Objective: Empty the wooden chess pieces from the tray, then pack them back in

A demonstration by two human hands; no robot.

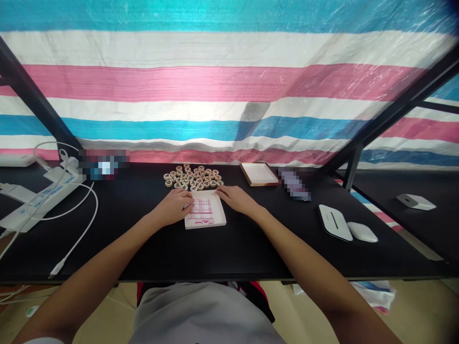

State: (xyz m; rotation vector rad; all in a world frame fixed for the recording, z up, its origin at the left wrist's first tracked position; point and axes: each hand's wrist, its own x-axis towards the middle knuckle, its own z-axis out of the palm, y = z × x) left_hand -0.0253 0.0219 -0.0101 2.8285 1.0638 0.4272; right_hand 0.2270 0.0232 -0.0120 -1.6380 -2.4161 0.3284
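Note:
A shallow white box (219,216) lies on the black table before me, with a red printed grid (202,210) on its inside. My left hand (175,205) is closed at its left wall, fingers bent over the edge. At the far right corner, my right hand (237,198) has its bent fingers pressed against the rim; the thumb is hard to make out. Just beyond the box, several round Chinese chess pieces (192,177), pale with red or dark characters, form a loose cluster, mostly lying flat.
Another shallow box or lid (258,174) with brown sides sits behind my right hand, beside a blurred-out flat object (294,184). White devices (335,222) (363,232) lie at right. A power strip (45,198) and white cables (81,239) occupy the left. Striped sheeting (215,81) hangs behind.

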